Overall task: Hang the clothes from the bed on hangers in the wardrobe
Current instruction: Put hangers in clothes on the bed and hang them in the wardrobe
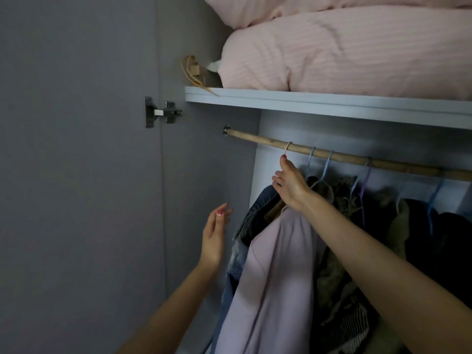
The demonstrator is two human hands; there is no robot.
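Note:
A pale lilac garment point(270, 272) hangs from a pink hanger whose hook point(288, 147) is over the wooden rail point(255, 138) inside the wardrobe. My right hand point(291, 185) grips the hanger just below the hook, index finger pointing up at it. My left hand point(214, 233) hovers open to the left of the garment, fingers apart, touching nothing. A denim jacket point(258, 213) hangs directly behind the lilac garment.
Further right on the rail hang several dark and olive clothes point(398, 226) on blue and purple hangers. A shelf point(332, 104) above carries pink striped bedding point(344, 52). The open wardrobe door point(76, 175) with its hinge point(163, 112) stands at left.

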